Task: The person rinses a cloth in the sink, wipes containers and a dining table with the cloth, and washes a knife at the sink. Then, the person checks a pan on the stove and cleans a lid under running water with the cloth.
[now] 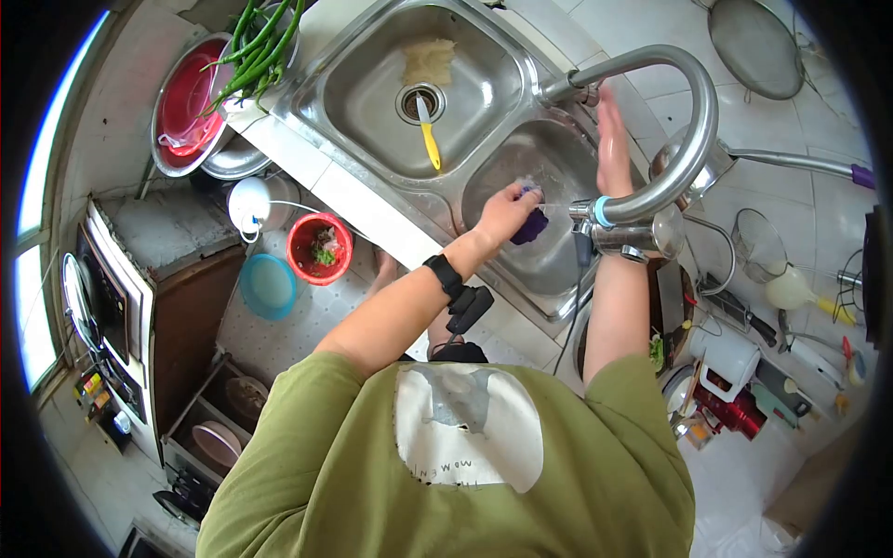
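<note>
My left hand point(507, 212) is closed on a dark purple cloth point(530, 227) in the smaller sink basin point(484, 177), with water from the faucet head point(584, 212) running at it. A black band with a small device is on my left wrist. My right hand point(611, 149) is behind the curved faucet point(702, 102), fingers stretched out, its tips near the faucet base point(581, 86); whether they touch it I cannot tell. A yellow-handled knife point(428, 139) lies across the drain of the larger basin point(339, 93), beside a brownish piece point(429, 62).
Green peppers point(256, 58) and a red bowl point(189, 98) are at the upper left. Below stand a red bucket point(319, 270) with scraps and a blue basin point(268, 286). To the right are a pot point(693, 167), strainers point(758, 46), a white jug point(730, 358) and knives point(739, 307).
</note>
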`<state>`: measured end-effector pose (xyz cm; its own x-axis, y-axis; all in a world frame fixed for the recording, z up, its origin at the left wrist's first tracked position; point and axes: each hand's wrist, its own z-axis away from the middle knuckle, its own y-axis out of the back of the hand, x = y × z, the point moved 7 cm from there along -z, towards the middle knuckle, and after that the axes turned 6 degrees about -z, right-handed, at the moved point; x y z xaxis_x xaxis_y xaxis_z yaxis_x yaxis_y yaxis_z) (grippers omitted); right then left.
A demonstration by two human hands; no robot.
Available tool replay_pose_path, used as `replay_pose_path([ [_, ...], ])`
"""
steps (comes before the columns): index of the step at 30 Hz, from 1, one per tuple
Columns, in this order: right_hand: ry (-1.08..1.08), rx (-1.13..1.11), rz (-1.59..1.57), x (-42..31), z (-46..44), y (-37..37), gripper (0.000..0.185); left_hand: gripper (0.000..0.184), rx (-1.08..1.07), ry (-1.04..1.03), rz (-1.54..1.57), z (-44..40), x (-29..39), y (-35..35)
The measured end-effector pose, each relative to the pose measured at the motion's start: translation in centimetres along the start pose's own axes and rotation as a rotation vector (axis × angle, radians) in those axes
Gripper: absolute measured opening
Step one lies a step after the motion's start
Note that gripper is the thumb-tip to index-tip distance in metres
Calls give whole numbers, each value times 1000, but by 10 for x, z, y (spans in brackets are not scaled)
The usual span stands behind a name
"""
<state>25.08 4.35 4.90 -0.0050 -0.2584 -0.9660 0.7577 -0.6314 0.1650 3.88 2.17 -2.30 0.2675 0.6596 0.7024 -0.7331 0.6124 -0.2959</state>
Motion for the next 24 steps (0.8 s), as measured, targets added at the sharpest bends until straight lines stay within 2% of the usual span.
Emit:
replay_pose_path([
  [1, -10, -47, -17, 2, 4, 1, 70, 25, 22, -18, 19, -4, -1, 6],
  [2, -24, -95, -31, 6, 13, 2, 70, 25, 3, -48, 242, -7, -1, 6],
  [4, -268, -102, -166, 50, 68, -18, 71, 24, 3, 10, 443, -7, 6, 12],
  [6, -270, -60, -276, 91, 109, -48, 73, 27, 5, 60, 558, -14, 8, 13],
  [8, -257, -25, -355, 66, 133, -81, 73, 31, 20, 175, 638, -11, 6, 11],
  [10, -196, 26, -351, 49, 128, -92, 69, 31, 10, 159, 648, -17, 0, 11],
  [12, -223, -47, -412, 46, 118, -103, 62, 31, 0, 3, 531, -17, 8, 17],
  [13, -250, -60, -413, 46, 114, -107, 57, 31, 105, -10, 495, -18, 8, 22],
  [17, -289, -73, -417, 41, 116, -113, 56, 36, 130, -69, 378, -31, -5, 31],
  [18, -300, -24, -415, 43, 118, -112, 52, 39, 166, -105, 151, -33, -5, 34],
  [21, -334, 42, -421, 50, 130, -110, 45, 46, 284, -177, -212, -29, -13, 39],
  [24, -354, 126, -443, 65, 142, -103, 36, 41, 318, -61, -198, -1, -6, 35],
])
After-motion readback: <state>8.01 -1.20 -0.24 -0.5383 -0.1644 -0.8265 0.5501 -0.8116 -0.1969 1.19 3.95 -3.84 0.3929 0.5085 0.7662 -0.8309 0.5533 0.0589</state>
